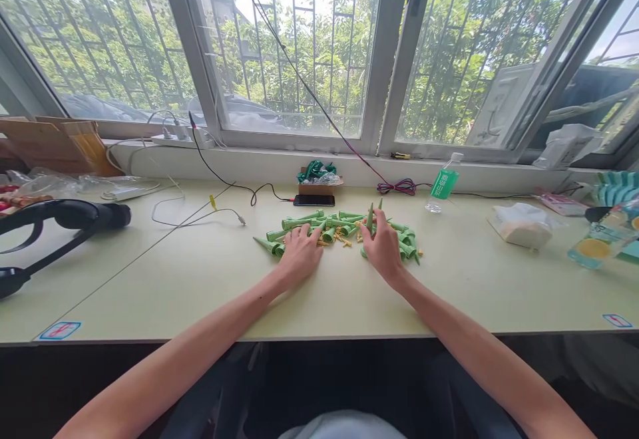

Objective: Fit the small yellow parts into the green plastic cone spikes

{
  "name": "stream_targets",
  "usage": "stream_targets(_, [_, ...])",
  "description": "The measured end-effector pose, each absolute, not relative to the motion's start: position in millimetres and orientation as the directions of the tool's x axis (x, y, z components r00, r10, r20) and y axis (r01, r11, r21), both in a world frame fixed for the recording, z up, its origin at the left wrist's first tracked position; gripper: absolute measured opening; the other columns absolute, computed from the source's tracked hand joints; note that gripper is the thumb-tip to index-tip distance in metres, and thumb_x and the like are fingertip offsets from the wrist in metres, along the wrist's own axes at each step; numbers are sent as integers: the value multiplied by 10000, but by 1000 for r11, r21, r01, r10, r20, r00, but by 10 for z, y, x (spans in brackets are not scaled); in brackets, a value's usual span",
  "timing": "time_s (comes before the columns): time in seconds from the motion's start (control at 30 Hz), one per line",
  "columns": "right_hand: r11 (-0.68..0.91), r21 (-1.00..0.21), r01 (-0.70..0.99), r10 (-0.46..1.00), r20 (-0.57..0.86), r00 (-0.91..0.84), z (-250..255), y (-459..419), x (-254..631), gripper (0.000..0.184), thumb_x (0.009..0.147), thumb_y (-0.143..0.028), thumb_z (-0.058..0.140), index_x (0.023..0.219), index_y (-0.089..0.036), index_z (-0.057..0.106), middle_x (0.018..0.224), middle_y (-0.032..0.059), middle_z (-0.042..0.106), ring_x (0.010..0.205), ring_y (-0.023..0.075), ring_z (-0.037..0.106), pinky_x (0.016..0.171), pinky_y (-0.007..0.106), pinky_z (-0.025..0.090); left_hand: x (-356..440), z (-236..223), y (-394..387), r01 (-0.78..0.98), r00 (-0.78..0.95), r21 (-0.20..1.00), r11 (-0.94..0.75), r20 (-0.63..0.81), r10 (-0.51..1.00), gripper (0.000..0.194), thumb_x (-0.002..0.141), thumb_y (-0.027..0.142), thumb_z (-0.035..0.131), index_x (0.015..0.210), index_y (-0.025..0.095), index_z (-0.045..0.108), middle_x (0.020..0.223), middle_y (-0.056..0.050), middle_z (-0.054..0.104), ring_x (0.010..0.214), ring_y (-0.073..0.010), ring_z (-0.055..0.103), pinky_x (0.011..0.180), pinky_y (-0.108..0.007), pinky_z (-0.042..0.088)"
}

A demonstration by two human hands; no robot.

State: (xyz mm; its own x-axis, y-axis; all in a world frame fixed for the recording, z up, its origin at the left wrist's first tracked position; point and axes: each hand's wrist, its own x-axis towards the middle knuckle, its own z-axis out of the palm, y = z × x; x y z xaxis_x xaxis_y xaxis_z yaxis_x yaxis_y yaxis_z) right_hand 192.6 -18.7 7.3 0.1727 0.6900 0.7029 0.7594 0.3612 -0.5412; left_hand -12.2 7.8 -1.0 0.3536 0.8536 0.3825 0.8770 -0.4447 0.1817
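Note:
A pile of pale green pointed cones (344, 217) lies on the table in front of me, with small yellowish pieces (344, 242) scattered among them. My left hand (301, 253) rests palm down over the left part of the pile. Its fingers are spread and touch the cones; their tips are partly hidden. At the right part, my right hand (383, 243) has its fingers closed around a green cone (370, 216) that points up. A second cone tip (380, 204) shows just behind the fingers. The palm hides some of the cones beneath it.
Behind the pile lie a black phone (314, 200) on a cable and a small box (319, 189) with green wrapping. A water bottle (443, 185) stands back right, near a tissue pack (522, 225). A black headset (60, 226) sits left. The table's front edge (339, 338) is close.

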Motion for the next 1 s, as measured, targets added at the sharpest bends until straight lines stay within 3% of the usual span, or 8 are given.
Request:
stream_targets(0.23, [443, -547, 711, 582, 778, 236, 147, -292, 1889, 465, 905, -244, 516, 1353, -220, 394, 1344, 176, 529, 488, 97, 505, 567, 321, 490, -124, 43, 75, 880, 370, 144, -453, 391, 843, 253, 868, 164, 514, 1090, 210, 625, 1210, -128, 574, 1034, -311, 511, 866, -442, 411])
stream_targets(0.37, [539, -506, 673, 482, 841, 247, 194, -380, 1863, 438, 922, -241, 484, 1348, -233, 382, 1415, 176, 443, 553, 100, 534, 542, 301, 494, -115, 54, 59, 888, 361, 125, -443, 408, 839, 157, 866, 167, 520, 991, 192, 611, 1034, -125, 601, 927, -296, 531, 813, -421, 401])
stream_targets(0.5, [624, -473, 622, 503, 852, 143, 140, -406, 1830, 259, 914, -259, 500, 1172, -235, 492, 1225, 130, 553, 528, 95, 505, 510, 285, 472, -115, 48, 68, 890, 349, 132, -437, 419, 838, 95, 859, 190, 536, 939, 194, 587, 925, -113, 607, 884, -297, 549, 776, -401, 386])
stream_targets(0.63, [734, -423, 531, 590, 784, -191, 59, -391, 1772, 99, 921, -229, 488, 973, -242, 572, 993, 42, 619, 494, 83, 469, 522, 260, 435, -117, 54, 72, 882, 354, 145, -449, 425, 833, 74, 847, 190, 542, 914, 196, 572, 869, -100, 625, 856, -296, 562, 766, -390, 377])
stream_targets(0.83, [745, -412, 524, 650, 625, -432, -3, -361, 1721, 132, 943, -254, 484, 961, -221, 611, 861, 13, 633, 490, 85, 428, 615, 261, 434, -118, 56, 57, 865, 369, 157, -476, 444, 816, 22, 851, 199, 520, 866, 191, 533, 807, -82, 622, 798, -281, 572, 714, -363, 376])
stream_targets(1.0, [703, -470, 533, 707, 536, -461, -52, -318, 1730, 145, 930, -220, 516, 1031, -188, 615, 876, 28, 662, 542, 93, 484, 653, 258, 443, -118, 39, 58, 809, 331, 270, -522, 524, 784, 80, 838, 245, 552, 815, 202, 488, 791, -37, 585, 692, -205, 544, 662, -320, 381])
